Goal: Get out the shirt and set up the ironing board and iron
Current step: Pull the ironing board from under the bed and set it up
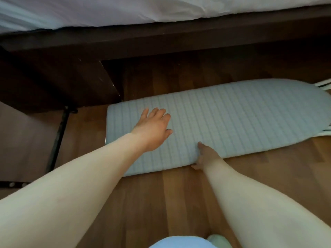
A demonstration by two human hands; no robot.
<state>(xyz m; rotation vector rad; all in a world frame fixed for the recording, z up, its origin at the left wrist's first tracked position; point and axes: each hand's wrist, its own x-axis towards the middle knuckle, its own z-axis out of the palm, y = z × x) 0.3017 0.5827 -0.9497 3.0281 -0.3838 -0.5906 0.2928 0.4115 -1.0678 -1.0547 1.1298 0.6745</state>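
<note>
A small ironing board (232,119) with a pale blue checked cover lies flat on the wooden floor, its rounded end to the right. My left hand (152,129) rests flat on the board's left part, fingers spread, holding nothing. My right hand (204,156) grips the board's near edge, thumb on top and fingers curled under it. No shirt or iron is in view.
A dark wooden bed frame (161,42) with white bedding (125,9) runs across the top. White metal legs (322,85) show past the board's right end. A black metal bar (57,138) stands at the left. Wooden floor (161,203) lies in front of me.
</note>
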